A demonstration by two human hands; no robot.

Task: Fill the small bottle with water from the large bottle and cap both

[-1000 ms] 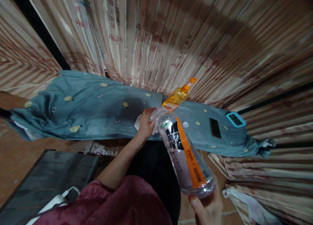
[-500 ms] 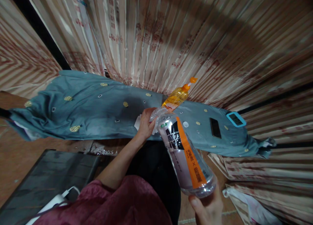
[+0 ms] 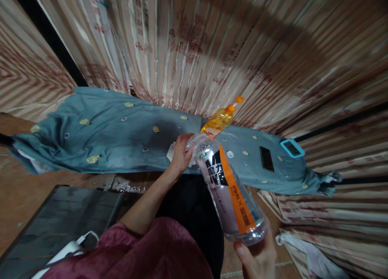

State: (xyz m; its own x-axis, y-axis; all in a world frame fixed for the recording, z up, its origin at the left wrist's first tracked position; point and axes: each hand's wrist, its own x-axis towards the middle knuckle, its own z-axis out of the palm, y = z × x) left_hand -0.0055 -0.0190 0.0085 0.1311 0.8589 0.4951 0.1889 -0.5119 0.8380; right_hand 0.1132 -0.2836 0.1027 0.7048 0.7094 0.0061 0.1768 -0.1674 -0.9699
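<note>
My right hand grips the base of a clear plastic bottle with an orange and black label, tilted with its mouth pointing away toward the table. At the bottle's neck my left hand is closed round the mouth, with a bit of white cloth or paper showing beside the fingers. Just behind stands a yellow bottle with an orange pump top. A small white cap lies on the grey-blue tablecloth.
A dark phone and a device with a blue frame lie on the cloth at the right. Striped curtains hang behind the table. A dark flat surface with a white cable sits at lower left; a white bag lies at lower right.
</note>
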